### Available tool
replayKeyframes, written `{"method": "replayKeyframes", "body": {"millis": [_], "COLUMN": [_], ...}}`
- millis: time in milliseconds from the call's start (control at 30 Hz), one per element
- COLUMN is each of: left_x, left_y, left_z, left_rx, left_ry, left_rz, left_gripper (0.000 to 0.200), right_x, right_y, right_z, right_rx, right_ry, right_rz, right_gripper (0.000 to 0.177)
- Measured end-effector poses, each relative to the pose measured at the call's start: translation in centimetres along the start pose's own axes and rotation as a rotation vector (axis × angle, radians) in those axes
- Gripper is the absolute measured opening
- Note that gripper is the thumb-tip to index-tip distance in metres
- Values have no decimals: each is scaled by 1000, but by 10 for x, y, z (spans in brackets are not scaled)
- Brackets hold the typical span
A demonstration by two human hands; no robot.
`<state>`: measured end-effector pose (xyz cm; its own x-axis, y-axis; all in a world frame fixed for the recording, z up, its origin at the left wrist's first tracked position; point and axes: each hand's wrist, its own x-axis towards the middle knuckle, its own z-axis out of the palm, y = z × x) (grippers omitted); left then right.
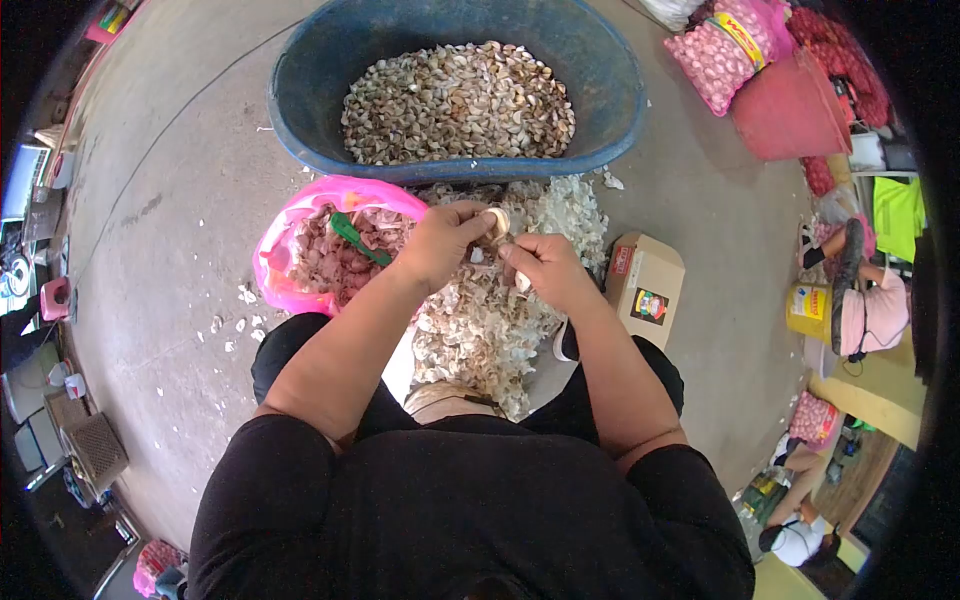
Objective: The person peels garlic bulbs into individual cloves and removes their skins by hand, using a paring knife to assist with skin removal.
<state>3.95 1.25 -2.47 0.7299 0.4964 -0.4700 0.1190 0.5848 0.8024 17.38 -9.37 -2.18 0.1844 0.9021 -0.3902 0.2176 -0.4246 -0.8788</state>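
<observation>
My left hand (442, 242) is closed, pinching a pale piece of garlic (499, 220) between thumb and fingers. Close beside it, my right hand (550, 270) is also closed, its fingertips pressed together near the garlic; whatever they grip is too small to make out. Below both hands lies a heap of papery garlic skins (470, 335). A pink mesh bag (275, 235) of garlic bulbs sits open to the left, a green strip (358, 238) lying across it. Ahead stands a big blue tub (455, 168) with many loose garlic cloves (460, 100) inside.
A cardboard box (655, 270) stands right of the skins. At the upper right are a red bucket (790, 110) and a filled garlic sack (715, 60). Farther right, other people sit near a yellow bucket (808, 308). A cable (195, 97) crosses the concrete floor on the left.
</observation>
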Motion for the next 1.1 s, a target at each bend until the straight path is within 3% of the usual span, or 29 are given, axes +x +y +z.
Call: {"method": "replayKeyframes", "body": {"millis": [33,167,233,367,467,633,767,933,1100], "left_x": [1,-4,-5,-7,-5,-5,-6,-3,-3], "left_y": [0,6,6,7,7,11,13,6,5], "left_z": [-3,-1,0,3,0,1,4,0,-2], "left_rx": [81,645,655,704,362,85,30,239,159], "left_ry": [6,56,35,-13,-117,-146,-108,-137,-29], "left_rz": [59,229,218,183,150,89,42,91,108], "left_gripper": [20,22,25,24,23,21,22,25,26], "right_x": [-1,2,1,-2,-7,-9,-8,-8,-1], "right_y": [-2,9,8,6,-6,-14,-12,-14,9], "right_z": [-4,1,5,6,3,-7,0,0,-7], "right_rx": [-90,36,16,148,308,596,537,442,-101], "right_ry": [-37,193,186,121,111,14,42,100,-21], "right_rz": [23,-129,-207,-170,-160,-32,-91,-54,-65], "right_gripper": [25,19,12,10,10,8,10,10,11]}}
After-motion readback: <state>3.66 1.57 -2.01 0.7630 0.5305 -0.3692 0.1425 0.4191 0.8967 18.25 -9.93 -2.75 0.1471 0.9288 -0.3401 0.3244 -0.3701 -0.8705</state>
